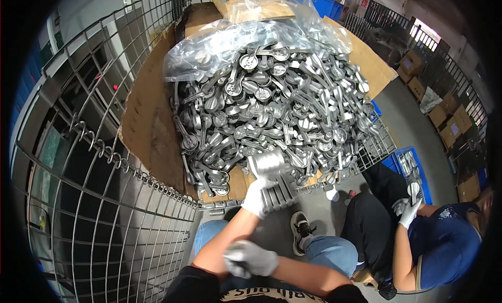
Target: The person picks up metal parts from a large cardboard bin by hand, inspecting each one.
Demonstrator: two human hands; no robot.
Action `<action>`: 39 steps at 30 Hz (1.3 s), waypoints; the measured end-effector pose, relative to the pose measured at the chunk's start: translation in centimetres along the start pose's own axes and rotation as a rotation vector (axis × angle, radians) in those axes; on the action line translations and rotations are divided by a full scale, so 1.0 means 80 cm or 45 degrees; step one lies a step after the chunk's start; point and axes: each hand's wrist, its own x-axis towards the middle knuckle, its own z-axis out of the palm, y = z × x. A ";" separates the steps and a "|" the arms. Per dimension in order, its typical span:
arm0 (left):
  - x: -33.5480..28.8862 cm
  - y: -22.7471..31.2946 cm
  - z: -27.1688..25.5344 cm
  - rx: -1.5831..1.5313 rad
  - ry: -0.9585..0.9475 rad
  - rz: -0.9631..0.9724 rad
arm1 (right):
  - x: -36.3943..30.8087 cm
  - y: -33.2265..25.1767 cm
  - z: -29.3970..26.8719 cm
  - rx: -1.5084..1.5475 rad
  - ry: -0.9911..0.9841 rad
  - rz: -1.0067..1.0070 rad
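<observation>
In the head view, the fingers of my left hand (254,199), in a white glove, were bent round the near side of a stack of metal pieces (268,164), partly closed on it, one fingertip lying along the metal. The stack was just above the near edge of the cardboard-lined box (149,120), in front of the heap of loose pieces (282,115); I could not tell whether any of its weight rested there. Its rounded heads sat together and its bar-like handles lay side by side toward the lower right.

My right hand (251,259), gloved too, crossed in front of my left forearm with its fingers curled in; how tightly they were closed, or whether they had hold of anything, I could not tell.

By the look of it, each piece would be stiff and fairly light, but the stack together would pull noticeably on the wrist. The smooth, shiny metal seemed likely to slide, piece over piece, and I judged it hardly fragile, though it might scratch. The surest hold, I thought, was across all the handles near the heads, squeezing the outermost pieces inward.
</observation>
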 end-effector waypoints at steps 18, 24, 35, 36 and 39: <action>-0.050 0.012 0.049 2.252 0.117 1.218 | -0.099 -0.136 -0.020 -1.890 1.276 -1.050; -0.081 0.008 0.076 2.622 0.003 1.315 | -0.100 -0.145 -0.004 -2.175 0.887 -0.809; -0.074 0.010 0.079 1.415 0.295 1.102 | -0.095 -0.119 -0.002 -1.721 1.402 -1.558; -0.073 0.010 0.073 1.045 0.037 0.828 | -0.093 -0.117 -0.003 -1.675 1.478 -1.645; -0.072 -0.007 0.061 0.185 -0.284 0.145 | -0.067 -0.087 -0.008 -0.985 1.225 -1.699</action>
